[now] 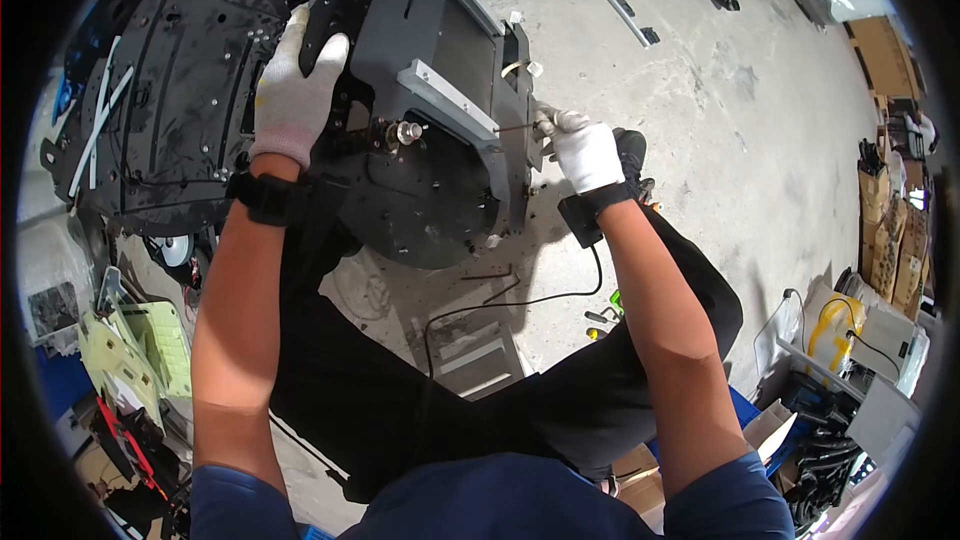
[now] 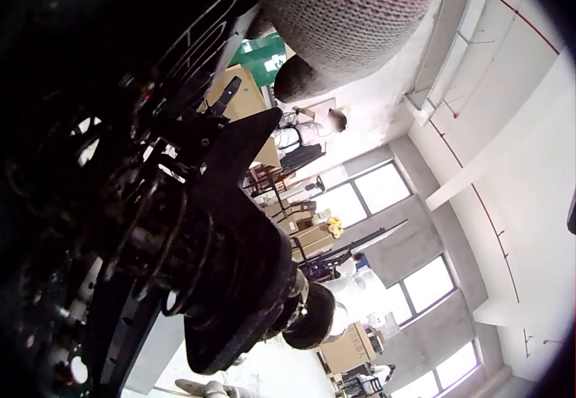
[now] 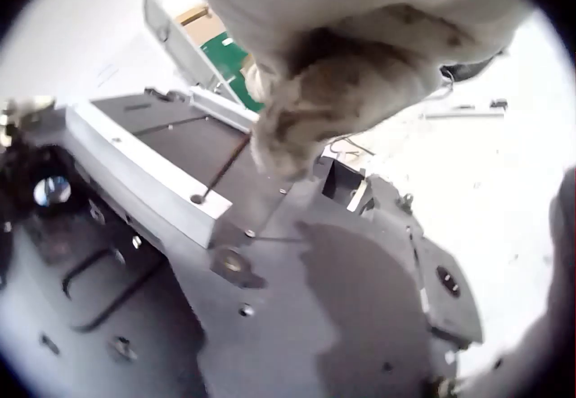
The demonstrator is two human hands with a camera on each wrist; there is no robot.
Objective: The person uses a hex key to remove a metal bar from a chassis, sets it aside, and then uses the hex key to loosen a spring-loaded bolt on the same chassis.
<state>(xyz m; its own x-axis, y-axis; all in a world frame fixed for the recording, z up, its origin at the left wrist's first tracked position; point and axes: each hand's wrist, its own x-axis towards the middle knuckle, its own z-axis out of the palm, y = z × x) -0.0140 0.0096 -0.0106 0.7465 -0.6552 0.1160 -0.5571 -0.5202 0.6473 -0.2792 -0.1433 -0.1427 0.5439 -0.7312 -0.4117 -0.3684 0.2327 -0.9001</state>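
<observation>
Background carton (image 2: 340,353) bears lettering too blurred to read; right grip (image 1: 582,150) pinches a thin rod (image 1: 515,128), left grip (image 1: 293,108) I cannot tell.

The rail (image 3: 148,169) looks smooth metal, the gloves (image 2: 351,16) knitted cloth.

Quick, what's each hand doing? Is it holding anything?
Left hand: against the black bar; can't tell whether it's gripping.
Right hand: closed, pinching a thin rod.

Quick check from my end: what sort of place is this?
Probably a workshop or assembly area: a black metal assembly with exposed parts, a bare, concrete-like floor, and cardboard boxes at the side.
</observation>
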